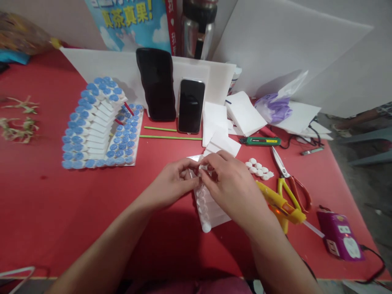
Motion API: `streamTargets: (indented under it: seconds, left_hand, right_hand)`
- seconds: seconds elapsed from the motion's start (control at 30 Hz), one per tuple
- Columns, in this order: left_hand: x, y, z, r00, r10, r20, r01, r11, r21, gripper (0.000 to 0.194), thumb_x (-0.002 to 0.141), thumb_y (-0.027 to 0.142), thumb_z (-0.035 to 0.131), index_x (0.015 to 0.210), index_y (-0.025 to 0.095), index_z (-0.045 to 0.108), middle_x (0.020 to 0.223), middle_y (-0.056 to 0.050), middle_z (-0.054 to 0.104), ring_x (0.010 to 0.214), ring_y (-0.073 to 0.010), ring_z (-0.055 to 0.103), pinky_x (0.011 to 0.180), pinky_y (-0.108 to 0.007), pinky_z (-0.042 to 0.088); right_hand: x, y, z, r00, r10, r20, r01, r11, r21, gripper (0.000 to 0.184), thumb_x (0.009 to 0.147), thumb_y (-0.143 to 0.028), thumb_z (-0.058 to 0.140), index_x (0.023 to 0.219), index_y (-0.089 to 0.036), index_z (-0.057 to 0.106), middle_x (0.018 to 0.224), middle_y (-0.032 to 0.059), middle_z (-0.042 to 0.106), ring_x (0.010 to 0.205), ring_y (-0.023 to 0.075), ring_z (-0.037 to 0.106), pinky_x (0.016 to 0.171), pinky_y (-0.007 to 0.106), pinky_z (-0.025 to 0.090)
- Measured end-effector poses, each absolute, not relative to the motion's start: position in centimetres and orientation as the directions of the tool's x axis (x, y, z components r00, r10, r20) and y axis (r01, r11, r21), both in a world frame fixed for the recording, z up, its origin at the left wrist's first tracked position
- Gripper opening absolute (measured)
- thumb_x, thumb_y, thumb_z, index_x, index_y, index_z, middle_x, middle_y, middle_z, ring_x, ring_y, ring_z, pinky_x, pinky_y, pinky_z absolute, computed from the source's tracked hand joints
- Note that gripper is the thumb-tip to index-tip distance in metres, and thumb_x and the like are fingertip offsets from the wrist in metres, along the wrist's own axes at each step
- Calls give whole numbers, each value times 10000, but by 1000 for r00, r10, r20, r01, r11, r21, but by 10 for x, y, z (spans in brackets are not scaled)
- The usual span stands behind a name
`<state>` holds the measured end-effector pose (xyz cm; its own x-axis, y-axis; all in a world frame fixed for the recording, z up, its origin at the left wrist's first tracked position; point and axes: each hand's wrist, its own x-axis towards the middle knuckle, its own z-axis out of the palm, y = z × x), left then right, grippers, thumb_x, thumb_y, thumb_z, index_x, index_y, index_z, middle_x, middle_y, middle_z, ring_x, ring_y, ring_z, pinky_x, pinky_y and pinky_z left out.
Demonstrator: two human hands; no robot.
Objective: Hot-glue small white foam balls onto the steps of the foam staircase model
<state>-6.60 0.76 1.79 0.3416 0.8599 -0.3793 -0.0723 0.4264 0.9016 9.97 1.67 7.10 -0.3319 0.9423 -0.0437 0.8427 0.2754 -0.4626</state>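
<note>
Over the middle of the red table, both hands meet at the far end of a white card strip (pixel 214 212) with a row of small white round pieces (pixel 202 202) along its left edge. My right hand (pixel 234 181) pinches a small white round piece (pixel 202 167) at the top of that row. My left hand (pixel 173 179) has its fingers curled and pressed against the same spot from the left; its fingertips are partly hidden. More loose white round pieces (pixel 259 168) lie in a cluster just right of my right hand. Near my right wrist rests a yellow hot glue gun (pixel 280 202) with an orange light.
A blue-and-white stair-like model (pixel 82 134) stands left, beside green sticks (pixel 171 137). Two phones (pixel 191 106) lean on a white board. White paper (pixel 216 122), a green utility knife (pixel 261 141), scissors (pixel 286 175) and a purple power socket (pixel 339 234) are to the right.
</note>
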Motion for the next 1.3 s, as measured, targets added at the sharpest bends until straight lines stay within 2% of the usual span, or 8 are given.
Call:
streamTargets:
  seconds: [0.17,0.3,0.43,0.53,0.6,0.8,1.07,1.3]
  left_hand:
    - [-67,9,19,335,858,-389,-51,429,902,311,786,320,815,1034,160,716,671,51,553,592,-105,474,578,-232,384]
    - [-70,10,18,326,859,-395,35,407,913,385,832,414,811,1120,168,741,691,29,571,600,-114,485,565,-240,383]
    - [-71,12,15,304,853,-424,-60,461,885,445,856,482,802,1171,172,748,771,-11,625,662,-132,530,621,-266,430]
    - [-68,15,11,315,826,-468,-118,524,844,456,866,519,792,1156,168,758,653,37,530,563,-94,416,540,-231,335]
    - [-65,16,8,310,818,-484,-156,546,823,445,855,508,811,1138,168,765,651,40,533,544,-81,399,525,-225,318]
    - [-59,16,3,238,825,-513,-255,563,786,402,758,366,920,1075,167,772,865,-39,723,707,-129,622,674,-267,505]
    - [-52,16,7,254,824,-507,-339,567,751,315,761,269,924,1031,177,791,939,-41,771,821,-144,705,804,-272,569]
    - [-52,17,8,251,824,-508,-324,566,758,318,753,297,931,1005,176,781,857,-18,743,706,-120,677,653,-226,550]
  right_hand:
    - [110,12,73,-323,946,-30,823,266,-502,38,980,-166,631,970,-167,668,953,66,699,783,200,650,680,322,442]
    - [129,-2,74,-238,966,100,802,253,-541,51,977,-210,670,1025,-196,665,892,18,703,700,160,639,637,294,444]
    - [143,-16,64,-111,975,193,762,208,-614,25,984,-196,655,999,-217,657,851,-6,694,706,142,650,659,273,486]
    - [144,-20,52,-102,970,219,736,222,-639,44,984,-192,640,1018,-217,653,880,4,700,707,144,647,675,282,511]
    - [142,-20,46,-94,969,228,725,224,-651,49,981,-196,634,1023,-213,651,883,15,702,697,149,645,676,292,518]
    - [142,-15,38,-87,974,211,693,211,-689,32,963,-191,643,987,-195,664,858,20,699,681,144,636,654,283,493]
    - [137,-16,39,-159,966,203,677,256,-690,101,996,-189,614,971,-199,712,922,53,735,769,164,680,718,287,528]
    - [116,-20,30,-136,958,253,742,268,-615,115,950,-274,709,987,-166,718,908,56,728,743,181,695,655,288,519]
